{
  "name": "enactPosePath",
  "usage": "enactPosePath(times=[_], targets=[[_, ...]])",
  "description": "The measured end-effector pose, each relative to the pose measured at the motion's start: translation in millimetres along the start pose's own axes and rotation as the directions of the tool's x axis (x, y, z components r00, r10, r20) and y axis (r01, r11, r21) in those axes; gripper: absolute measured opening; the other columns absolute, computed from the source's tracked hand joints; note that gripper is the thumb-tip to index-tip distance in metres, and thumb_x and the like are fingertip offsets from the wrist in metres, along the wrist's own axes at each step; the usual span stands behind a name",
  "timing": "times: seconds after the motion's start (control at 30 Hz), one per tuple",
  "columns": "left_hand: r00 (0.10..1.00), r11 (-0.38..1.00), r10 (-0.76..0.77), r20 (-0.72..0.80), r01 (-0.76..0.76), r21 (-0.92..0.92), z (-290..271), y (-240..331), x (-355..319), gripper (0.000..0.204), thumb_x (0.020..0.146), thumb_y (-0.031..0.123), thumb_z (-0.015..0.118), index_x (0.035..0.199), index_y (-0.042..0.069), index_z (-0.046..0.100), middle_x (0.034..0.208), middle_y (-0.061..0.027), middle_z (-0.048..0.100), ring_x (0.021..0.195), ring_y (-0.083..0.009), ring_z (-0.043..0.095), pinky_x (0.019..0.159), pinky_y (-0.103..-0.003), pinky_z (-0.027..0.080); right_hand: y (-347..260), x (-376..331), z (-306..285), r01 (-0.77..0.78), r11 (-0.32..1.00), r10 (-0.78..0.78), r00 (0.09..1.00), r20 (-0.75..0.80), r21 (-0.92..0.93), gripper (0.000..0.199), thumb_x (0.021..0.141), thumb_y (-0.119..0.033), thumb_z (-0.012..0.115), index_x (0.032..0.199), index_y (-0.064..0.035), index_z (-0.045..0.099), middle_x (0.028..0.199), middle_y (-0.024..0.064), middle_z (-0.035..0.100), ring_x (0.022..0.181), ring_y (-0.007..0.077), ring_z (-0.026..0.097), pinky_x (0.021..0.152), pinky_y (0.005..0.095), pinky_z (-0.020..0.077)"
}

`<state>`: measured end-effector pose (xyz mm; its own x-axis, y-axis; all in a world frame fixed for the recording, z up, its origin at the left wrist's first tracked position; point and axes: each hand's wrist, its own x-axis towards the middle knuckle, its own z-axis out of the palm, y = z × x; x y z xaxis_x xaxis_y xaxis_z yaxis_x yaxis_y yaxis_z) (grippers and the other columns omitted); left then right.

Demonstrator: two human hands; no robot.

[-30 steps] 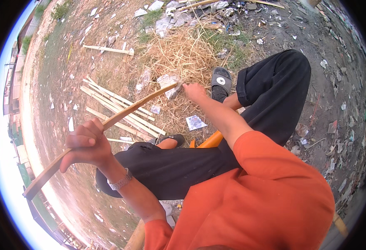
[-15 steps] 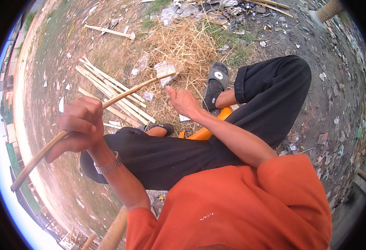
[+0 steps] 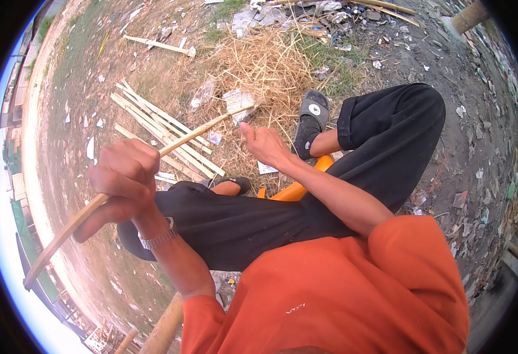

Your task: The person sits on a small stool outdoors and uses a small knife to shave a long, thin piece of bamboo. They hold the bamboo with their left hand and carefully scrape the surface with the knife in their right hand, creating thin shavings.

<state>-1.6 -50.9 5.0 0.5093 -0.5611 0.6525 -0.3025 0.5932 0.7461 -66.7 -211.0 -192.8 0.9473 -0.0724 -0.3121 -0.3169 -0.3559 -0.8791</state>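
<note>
A long, narrow wooden strip slants through the air in front of the person, its near end low at the left and its far tip above the ground. The left hand has its grip wrapped around the strip, so the fingers hide a stretch of its middle. A watch circles that wrist, its face not showing. The right hand is just below the far tip, thumb raised; whether its grip grasps anything cannot be told, because the curled fingers are turned away. Beyond the strip, a loose stack of pale slats lies on the ground, partly covered by the strip and left hand. A heap of straw lies farther out. Between the legs, an orange object is mostly hidden by the dark trousers, its kind unclear. A round post is cut off by the lower edge.
</note>
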Motion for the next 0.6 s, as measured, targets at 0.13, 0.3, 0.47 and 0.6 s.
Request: enactPosePath(times=[0.13, 0.3, 0.47, 0.6], targets=[[0.998, 1.0, 0.003, 0.058, -0.002, -0.029, 2, 0, 3, 0.084, 0.069, 0.083, 0.042, 0.047, 0.002, 0.044, 0.036, 0.0036, 0.026, 0.029, -0.0085, 0.018, 0.033, -0.023, 0.012, -26, -16, -6, 0.031, 0.998, -0.035, 0.996, 0.077, 0.051, 0.072, 0.098, -0.046, 0.031, 0.056, 0.0085, 0.051, 0.049, 0.0265, 0.046, 0.051, 0.0402, 0.053, 0.058, 0.0496, 0.0417], [0.999, 1.0, -0.017, 0.038, 0.018, -0.025, -4, 2, -1, 0.083, 0.068, 0.084, 0.042, 0.047, 0.004, 0.042, 0.036, 0.0036, 0.025, 0.029, -0.0084, 0.018, 0.033, -0.024, 0.012, -22, -13, 2, 0.168, 0.985, -0.167, 0.986, -0.017, 0.051, 0.067, 0.098, -0.045, 0.032, 0.061, 0.0068, 0.054, 0.057, 0.0274, 0.052, 0.057, 0.0436, 0.053, 0.059, 0.05, 0.0411], [0.997, 0.999, -0.032, -0.074, 0.032, 0.009, 6, 2, -2, 0.081, 0.068, 0.085, 0.042, 0.045, 0.007, 0.04, 0.035, 0.0056, 0.023, 0.029, -0.0062, 0.014, 0.035, -0.025, 0.008, 40, 0, 15, -0.071, 0.987, 0.062, 0.996, -0.068, -0.141, 0.069, 0.098, -0.046, 0.03, 0.06, 0.0043, 0.06, 0.061, 0.0263, 0.058, 0.057, 0.0439, 0.056, 0.06, 0.0498, 0.0464], [0.999, 0.999, -0.027, -0.033, 0.027, 0.026, 6, -7, 7, 0.081, 0.069, 0.085, 0.037, 0.048, 0.007, 0.041, 0.036, 0.0048, 0.025, 0.03, -0.0059, 0.015, 0.034, -0.024, 0.009, 27, 4, 4, -0.088, 0.996, 0.087, 0.992, -0.091, -0.013, 0.071, 0.097, -0.047, 0.031, 0.064, 0.0085, 0.06, 0.062, 0.0299, 0.055, 0.066, 0.0426, 0.06, 0.068, 0.0497, 0.0456]])
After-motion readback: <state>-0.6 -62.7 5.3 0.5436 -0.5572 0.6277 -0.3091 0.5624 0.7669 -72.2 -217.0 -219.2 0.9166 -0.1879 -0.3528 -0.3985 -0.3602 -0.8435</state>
